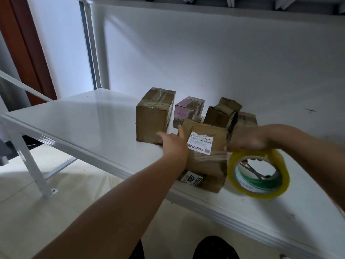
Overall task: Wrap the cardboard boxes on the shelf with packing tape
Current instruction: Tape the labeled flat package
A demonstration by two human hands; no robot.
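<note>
A cardboard box with white labels [207, 159] lies near the front edge of the white shelf [89, 131]. My left hand [174, 144] rests flat against its left side, fingers straight. My right hand [248, 139] grips a yellow roll of packing tape [259, 173] just right of the box. A clear strip of tape stretches from the roll across the box front. A taped brown box [153, 118] stands upright to the left. Behind are a pinkish box [187, 111] and an open-flapped box [222, 113].
The shelf's back panel is a white wall. A white upright post [93, 45] stands at the back left, and another shelf board [205, 6] runs overhead. Scissors show through the roll's hole. Below is a pale floor with a white shelf leg [35, 171].
</note>
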